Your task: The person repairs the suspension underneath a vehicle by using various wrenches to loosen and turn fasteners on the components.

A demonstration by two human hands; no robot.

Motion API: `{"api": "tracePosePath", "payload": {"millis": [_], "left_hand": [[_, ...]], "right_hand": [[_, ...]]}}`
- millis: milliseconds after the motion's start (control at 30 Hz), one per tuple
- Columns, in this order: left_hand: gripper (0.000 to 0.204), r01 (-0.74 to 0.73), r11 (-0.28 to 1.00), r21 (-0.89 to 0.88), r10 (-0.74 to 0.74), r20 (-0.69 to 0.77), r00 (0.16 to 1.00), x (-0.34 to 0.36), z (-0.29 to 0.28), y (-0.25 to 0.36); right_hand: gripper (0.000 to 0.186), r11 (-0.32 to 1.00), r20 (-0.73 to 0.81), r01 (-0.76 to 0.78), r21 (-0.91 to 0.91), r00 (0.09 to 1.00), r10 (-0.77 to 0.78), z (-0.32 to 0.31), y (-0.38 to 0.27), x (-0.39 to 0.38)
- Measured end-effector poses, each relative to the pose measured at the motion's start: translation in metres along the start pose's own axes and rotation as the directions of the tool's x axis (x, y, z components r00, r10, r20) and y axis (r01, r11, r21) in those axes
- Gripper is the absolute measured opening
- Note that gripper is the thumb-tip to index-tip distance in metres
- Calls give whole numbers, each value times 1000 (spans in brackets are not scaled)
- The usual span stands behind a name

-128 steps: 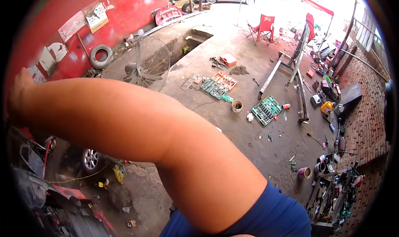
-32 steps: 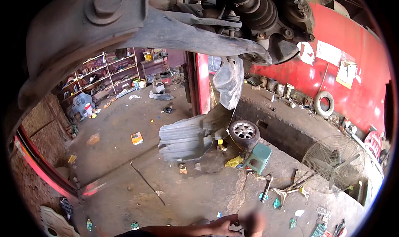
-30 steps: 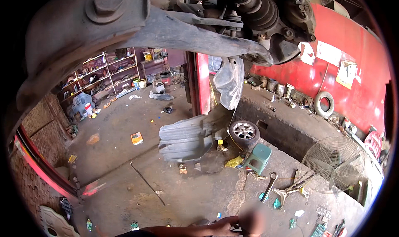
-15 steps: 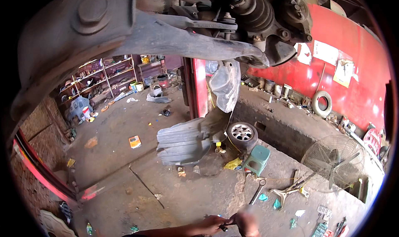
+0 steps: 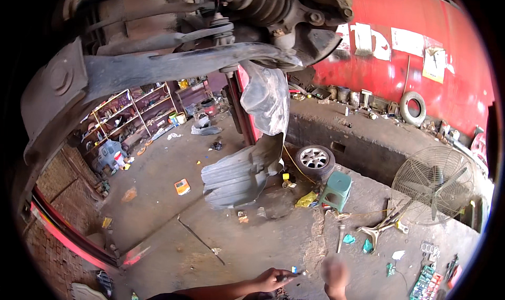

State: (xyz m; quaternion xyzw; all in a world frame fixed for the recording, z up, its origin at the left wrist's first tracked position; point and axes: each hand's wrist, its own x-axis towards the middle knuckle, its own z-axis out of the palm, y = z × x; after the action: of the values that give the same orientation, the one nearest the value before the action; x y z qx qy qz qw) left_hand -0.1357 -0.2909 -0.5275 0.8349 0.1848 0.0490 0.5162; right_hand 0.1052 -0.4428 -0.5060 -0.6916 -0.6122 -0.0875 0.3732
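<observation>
At the lower edge, my left hand (image 5: 272,280) is closed around a short dark rod with a bright metal tip (image 5: 303,272) pointing right. To its right, my right hand (image 5: 335,278), partly blurred, grips a wrench (image 5: 341,238) whose shaft stands up out of the fist, seen nearly edge-on. The two hands are apart. Above and ahead hangs a car's suspension, with a long grey control arm (image 5: 173,66) bolted at the left. A ribbed rubber boot (image 5: 265,5) sits over its right part. Neither hand touches the suspension.
A grey plastic fender liner (image 5: 236,176) hangs to the floor mid-view. Nearby are a wheel (image 5: 314,159), a green stool (image 5: 336,187) and a large caged fan (image 5: 434,184). A metal bar (image 5: 200,238) lies on the floor; a socket set (image 5: 425,283) lies lower right.
My hands have moved apart, the right one going right and turning the wrench edge-on. The rod's bright tip now shows. The view has shifted, so the suspension appears further left.
</observation>
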Motion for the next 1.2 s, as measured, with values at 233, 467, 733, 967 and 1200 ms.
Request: {"api": "tracePosePath", "payload": {"millis": [233, 467, 733, 967, 1200], "left_hand": [[35, 285, 826, -486, -415, -184, 891, 8, -13, -3], [34, 256, 910, -326, -358, -307, 882, 5, -24, -13], [31, 231, 932, -280, -323, -348, 880, 11, -71, -55], [26, 204, 954, -220, -272, -343, 899, 53, -156, -68], [28, 114, 955, -272, -227, -432, 873, 74, -164, -59]], "right_hand": [[33, 540, 358, -628, 560, 771, 526, -4, -43, -1], [33, 541, 368, -620, 568, 779, 507, -10, -45, 37], [40, 441, 526, -728, 525, 684, 505, 45, -31, 87], [47, 765, 358, -426, 484, 894, 271, 59, -38, 115], [35, 614, 424, -659, 434, 751, 507, 26, -40, 132]]}}
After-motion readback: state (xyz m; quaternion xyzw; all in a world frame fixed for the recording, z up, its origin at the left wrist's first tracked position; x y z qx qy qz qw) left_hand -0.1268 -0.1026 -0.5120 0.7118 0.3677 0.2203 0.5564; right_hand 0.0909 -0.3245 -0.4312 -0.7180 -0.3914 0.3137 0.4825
